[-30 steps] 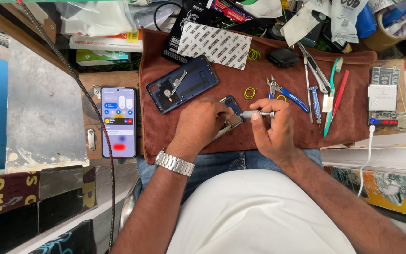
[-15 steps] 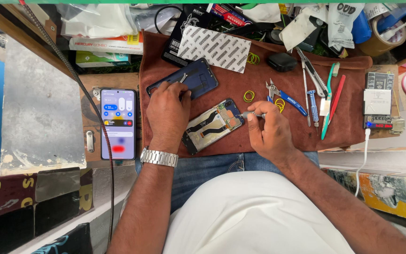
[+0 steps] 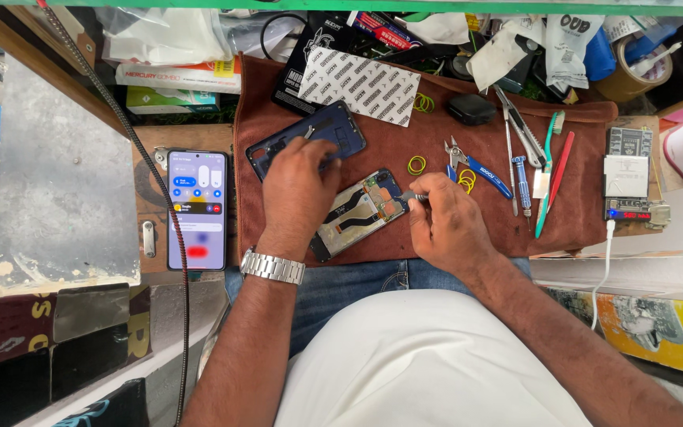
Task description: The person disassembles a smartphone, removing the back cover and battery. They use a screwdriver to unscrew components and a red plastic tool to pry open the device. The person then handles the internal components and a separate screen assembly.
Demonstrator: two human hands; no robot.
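Overhead view of a repair bench covered by a brown cloth (image 3: 405, 237). The left hand (image 3: 298, 190), with a metal wristwatch (image 3: 272, 266) on its wrist, reaches to the far left and rests its fingertips on a dark blue phone back cover (image 3: 310, 134) lying tilted on the cloth; the fingers are bent over the cover's near edge, and whether they pinch anything cannot be told. The right hand (image 3: 448, 221) is closed around a slim metal tool (image 3: 413, 195), whose tip touches the far right end of an opened phone (image 3: 357, 212). This phone lies diagonally on the cloth between the two hands, its inner boards and flat cables exposed. To the right of the right hand lie yellow rubber rings (image 3: 416, 164), blue-handled pliers (image 3: 476, 166), a small blue screwdriver (image 3: 522, 180), tweezers (image 3: 522, 130) and a green toothbrush (image 3: 547, 174). Left of the cloth, on the wooden bench, a lit smartphone (image 3: 197, 209) lies face up. A patterned white sheet (image 3: 361, 83) lies at the far edge of the cloth.
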